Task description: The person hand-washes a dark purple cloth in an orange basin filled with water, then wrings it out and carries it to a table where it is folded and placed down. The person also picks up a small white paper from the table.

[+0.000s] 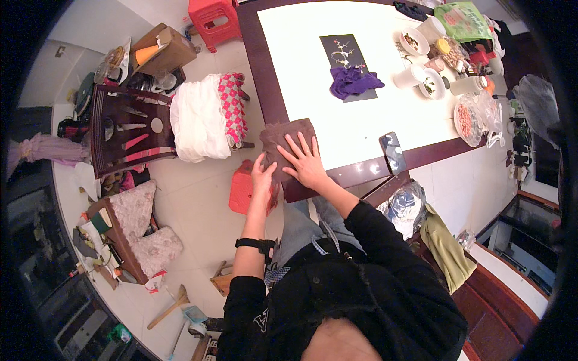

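Note:
A dark brown cloth lies over the near left corner of the table, its left part reaching the table edge. My right hand rests flat on it with the fingers spread. At the cloth's left side is my left hand, its thumb against the fabric. Whether those fingers pinch the edge cannot be made out. Farther up the white tabletop, a crumpled purple cloth partly covers a black sheet with a branch design.
A phone lies at the table's near edge. Bowls, jars and a plate of peanuts crowd the right side. Left of the table stand a wooden chair with white fabric and a red stool. A broom lies on the floor.

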### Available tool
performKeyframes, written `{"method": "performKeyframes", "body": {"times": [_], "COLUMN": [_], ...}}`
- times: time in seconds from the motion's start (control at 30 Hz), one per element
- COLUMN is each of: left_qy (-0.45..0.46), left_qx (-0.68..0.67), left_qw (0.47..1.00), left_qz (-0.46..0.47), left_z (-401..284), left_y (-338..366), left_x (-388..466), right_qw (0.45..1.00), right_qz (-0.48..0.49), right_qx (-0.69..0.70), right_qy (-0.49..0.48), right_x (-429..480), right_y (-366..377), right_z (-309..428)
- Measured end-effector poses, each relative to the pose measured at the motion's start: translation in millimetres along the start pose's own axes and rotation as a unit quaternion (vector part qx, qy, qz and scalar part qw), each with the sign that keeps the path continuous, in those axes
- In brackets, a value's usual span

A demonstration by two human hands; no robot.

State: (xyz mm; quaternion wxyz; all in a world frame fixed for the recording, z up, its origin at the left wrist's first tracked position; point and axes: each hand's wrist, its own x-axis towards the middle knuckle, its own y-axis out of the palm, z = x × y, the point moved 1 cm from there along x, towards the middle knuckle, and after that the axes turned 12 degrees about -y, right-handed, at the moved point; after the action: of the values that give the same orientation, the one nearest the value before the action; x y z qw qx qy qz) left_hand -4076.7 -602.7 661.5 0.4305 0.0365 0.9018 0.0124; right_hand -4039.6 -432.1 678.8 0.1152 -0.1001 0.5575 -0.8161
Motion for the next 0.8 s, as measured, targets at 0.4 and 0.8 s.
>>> {"method": "performKeyframes", "body": {"times": [0.4, 0.8], "left_qy": [0.226, 0.424], "left_qx": [0.321, 0.454], "left_qw": [0.905, 0.769], "left_qz": [-0.164, -0.152], "left_z": [-0.5, -93.6], "left_y": [35.3, 76.5], "left_x": [-17.1, -29.0], "right_qw": [0.984, 0.937], "right_qz": [-0.060, -0.040], "right_qx": [0.161, 0.344], "right_qy": [-0.052, 0.046], "right_x": [11.6, 40.3], "right_y": [-32.0, -70.0], "right_z": [-81.8, -85.6]}}
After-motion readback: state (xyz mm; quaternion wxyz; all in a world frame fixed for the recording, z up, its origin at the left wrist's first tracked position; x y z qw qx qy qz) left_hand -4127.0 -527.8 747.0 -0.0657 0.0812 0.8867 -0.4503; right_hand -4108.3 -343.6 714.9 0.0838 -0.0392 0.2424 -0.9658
